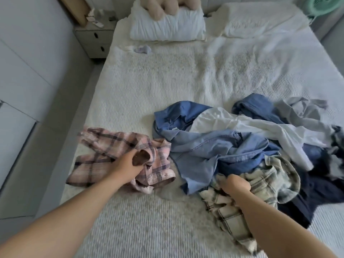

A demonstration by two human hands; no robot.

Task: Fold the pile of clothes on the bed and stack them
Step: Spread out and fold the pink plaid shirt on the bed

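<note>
A crumpled pink plaid shirt (104, 146) lies on the white bed (167, 86), left of the pile. My left hand (128, 164) grips a bunched fold of it near the collar. The pile at the right holds blue denim shirts (204, 146), a white garment (242, 125), a grey one (297, 108), dark navy clothes (320, 187) and a cream-and-green plaid shirt (266, 175). My right hand (235, 184) holds the cream plaid shirt, fingers curled into the cloth.
A white pillow (167, 27) and a folded white blanket (260, 21) lie at the head of the bed. A small pale cloth (142, 49) sits below the pillow. A nightstand (95, 40) stands at the far left, wardrobe doors (22, 71) along the left.
</note>
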